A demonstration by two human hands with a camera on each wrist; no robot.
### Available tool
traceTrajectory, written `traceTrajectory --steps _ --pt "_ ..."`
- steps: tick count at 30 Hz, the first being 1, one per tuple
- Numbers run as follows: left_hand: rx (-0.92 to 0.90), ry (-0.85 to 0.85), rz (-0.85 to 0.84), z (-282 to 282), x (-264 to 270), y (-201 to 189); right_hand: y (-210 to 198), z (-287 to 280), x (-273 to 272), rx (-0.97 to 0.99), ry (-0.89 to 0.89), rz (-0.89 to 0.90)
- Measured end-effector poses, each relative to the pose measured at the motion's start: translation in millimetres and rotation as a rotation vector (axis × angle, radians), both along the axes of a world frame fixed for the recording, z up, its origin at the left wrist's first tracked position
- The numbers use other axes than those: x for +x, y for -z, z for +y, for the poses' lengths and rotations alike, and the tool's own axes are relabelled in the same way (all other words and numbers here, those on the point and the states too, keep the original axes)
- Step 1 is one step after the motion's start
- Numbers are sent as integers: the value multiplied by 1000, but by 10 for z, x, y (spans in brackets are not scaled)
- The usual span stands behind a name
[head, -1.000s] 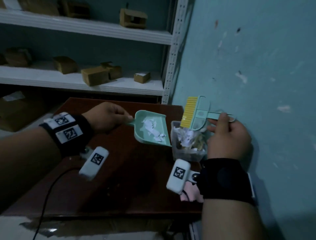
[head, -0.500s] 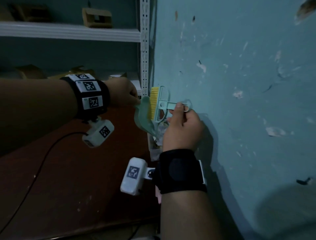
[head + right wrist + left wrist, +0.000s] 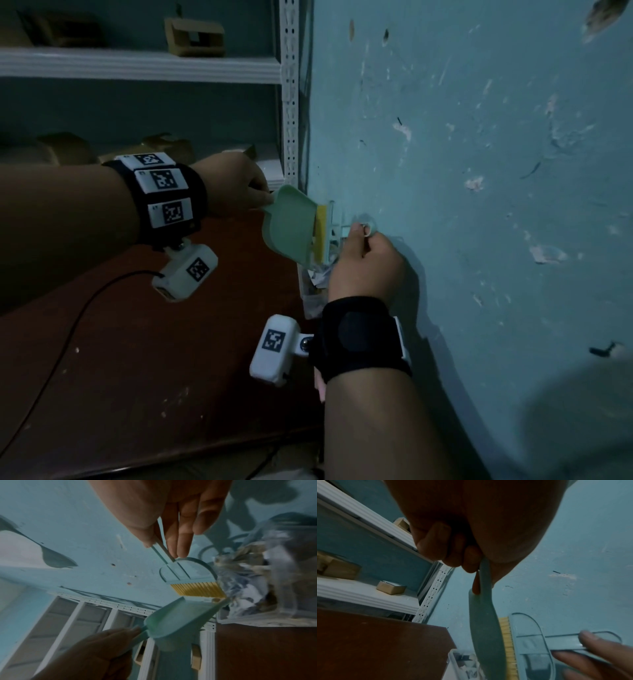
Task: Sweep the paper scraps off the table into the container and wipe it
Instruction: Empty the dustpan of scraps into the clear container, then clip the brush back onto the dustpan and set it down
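My left hand (image 3: 258,197) grips the handle of a green dustpan (image 3: 289,229) and holds it tipped steeply, mouth down, over a clear container (image 3: 313,294) of paper scraps at the table's right edge by the wall. My right hand (image 3: 359,240) pinches the handle of a small brush (image 3: 322,233), whose yellow bristles lie against the inside of the pan. In the right wrist view the brush (image 3: 188,577) sits just above the dustpan (image 3: 176,618), beside the container (image 3: 257,588). The left wrist view shows the dustpan (image 3: 486,635) edge-on. The pan's inside is hidden.
The dark red-brown table (image 3: 171,359) carries a black cable (image 3: 68,339) on its left part. A teal wall (image 3: 479,171) stands right against the container. White shelves (image 3: 137,65) with cardboard boxes fill the back left.
The dustpan, which lay nearly flat with white scraps in it, now stands tipped steeply over the container. The brush has come down against the pan. My head has turned toward the wall.
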State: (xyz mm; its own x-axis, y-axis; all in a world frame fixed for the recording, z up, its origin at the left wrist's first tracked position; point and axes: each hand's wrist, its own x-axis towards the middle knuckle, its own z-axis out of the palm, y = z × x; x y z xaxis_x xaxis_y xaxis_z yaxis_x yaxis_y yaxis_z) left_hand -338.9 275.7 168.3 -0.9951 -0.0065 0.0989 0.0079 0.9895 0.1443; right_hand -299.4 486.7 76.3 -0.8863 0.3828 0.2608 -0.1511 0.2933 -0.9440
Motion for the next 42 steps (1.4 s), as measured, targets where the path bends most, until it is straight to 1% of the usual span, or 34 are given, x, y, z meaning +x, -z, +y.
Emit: traceTrajectory --steps 1,5,7,9,10,14,16,21,25,29,34,38,42 --pt "7 -5 3 -13 32 5 10 8 -1 -14 3 -17" --pt "82 -13 19 -96 155 34 -71 -26 3 -140 4 56" --pt "100 -9 35 -109 187 42 -50 -20 24 -99 -16 10" --pt "114 -10 45 -109 210 36 12 31 39 -23 2 -51" --pt "127 -11 53 -116 220 31 16 58 42 -16 15 -62" --pt "154 -21 85 -165 268 14 -81 23 55 -126 16 50" --pt "176 -52 93 -193 306 17 -93 -46 79 -149 18 94" --pt "336 -203 103 -364 556 110 -94 -190 137 -195 -34 89" --pt "479 -336 93 -684 979 260 -116 -388 229 -238 -98 122" --pt "745 -509 118 -1099 1515 550 -92 -741 404 -291 -238 77" --pt "1005 -729 184 -1631 2282 1063 -80 -1188 703 -263 -394 54" --pt "1135 -878 279 -1845 2788 1380 -57 -1525 924 -231 -493 38" --pt "1230 -989 374 -1975 3098 1582 -4 -1842 1140 -169 -569 11"
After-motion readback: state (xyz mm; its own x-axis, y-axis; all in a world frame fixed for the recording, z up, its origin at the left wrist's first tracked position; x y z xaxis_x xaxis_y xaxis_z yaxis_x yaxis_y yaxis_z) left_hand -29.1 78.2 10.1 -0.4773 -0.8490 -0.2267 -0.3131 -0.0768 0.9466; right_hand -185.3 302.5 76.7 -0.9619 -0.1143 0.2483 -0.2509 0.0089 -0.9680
